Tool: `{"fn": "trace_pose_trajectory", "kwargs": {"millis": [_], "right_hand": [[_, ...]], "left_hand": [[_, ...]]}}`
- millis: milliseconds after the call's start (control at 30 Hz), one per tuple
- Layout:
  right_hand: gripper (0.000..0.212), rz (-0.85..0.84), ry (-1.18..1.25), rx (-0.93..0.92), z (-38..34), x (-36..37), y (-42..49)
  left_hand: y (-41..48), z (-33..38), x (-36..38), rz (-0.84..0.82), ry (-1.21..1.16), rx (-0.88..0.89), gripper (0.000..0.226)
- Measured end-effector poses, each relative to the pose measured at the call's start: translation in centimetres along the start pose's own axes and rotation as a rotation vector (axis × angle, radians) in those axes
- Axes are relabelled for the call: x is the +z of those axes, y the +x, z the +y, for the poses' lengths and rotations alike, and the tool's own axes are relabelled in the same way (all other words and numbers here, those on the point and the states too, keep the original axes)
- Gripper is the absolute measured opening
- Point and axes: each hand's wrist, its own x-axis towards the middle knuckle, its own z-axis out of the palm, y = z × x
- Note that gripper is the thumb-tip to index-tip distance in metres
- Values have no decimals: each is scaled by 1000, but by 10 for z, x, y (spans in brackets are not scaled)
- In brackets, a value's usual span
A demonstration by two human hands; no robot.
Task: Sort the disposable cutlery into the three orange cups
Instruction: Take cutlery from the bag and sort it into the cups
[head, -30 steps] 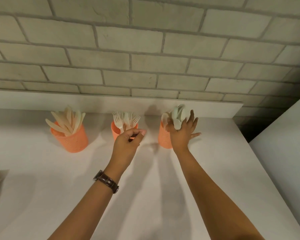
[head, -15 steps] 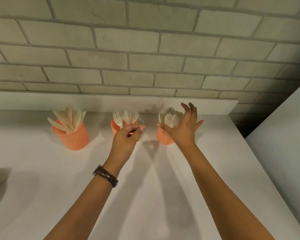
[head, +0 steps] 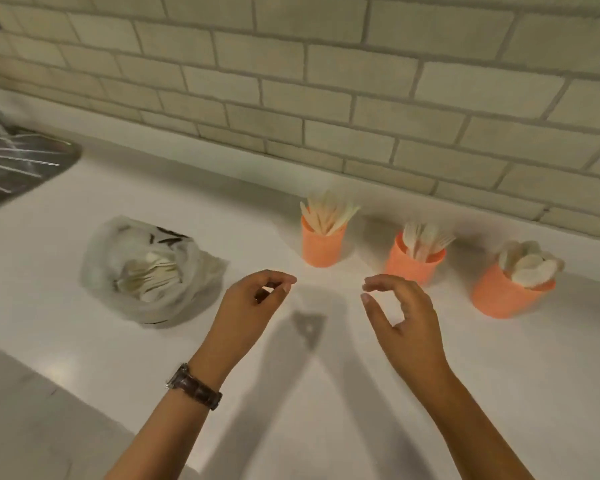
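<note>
A white counter [head: 541, 393] fills the frame. At centre the left hand [head: 253, 306] and right hand [head: 404, 317] hover above it, both loosely curled and empty. At middle left sits a bag [head: 101, 265] of unsorted cutlery [head: 153, 275]. Beyond, right of centre, three orange cups stand in a row: knife cup [head: 323, 249], fork cup [head: 409, 268], spoon cup [head: 499, 299]. A sink [head: 18, 168] shows at upper left, below a brick wall [head: 361, 81].
</note>
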Motion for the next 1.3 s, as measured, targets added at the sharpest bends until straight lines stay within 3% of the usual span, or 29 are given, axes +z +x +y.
{"fn": "trace_pose_trajectory", "kwargs": {"millis": [300, 533, 633, 733, 833, 1000, 1167, 1300], "right_hand": [[15, -156, 119, 132, -69, 151, 0], [14, -316, 131, 99, -121, 239, 29], [26, -528, 14, 24, -132, 274, 50], [47, -853, -287, -86, -129, 312, 72], [39, -1019, -663, -321, -119, 339, 85], [54, -1052, -899, -537, -114, 355, 96], [39, -1076, -829, -415, -120, 351, 108], [43, -1092, -757, -362, -118, 346, 114]], "left_hand": [[-5, -58, -169, 252, 85, -36, 14], [11, -99, -234, 267, 126, -52, 18], [15, -110, -252, 256, 87, -95, 19], [19, -120, -262, 257, 71, -123, 18], [21, -126, -268, 275, 29, -136, 18], [24, -129, -274, 281, 3, -142, 19], [23, -129, -277, 292, -45, -136, 18], [22, -129, -276, 277, -69, -134, 19]]}}
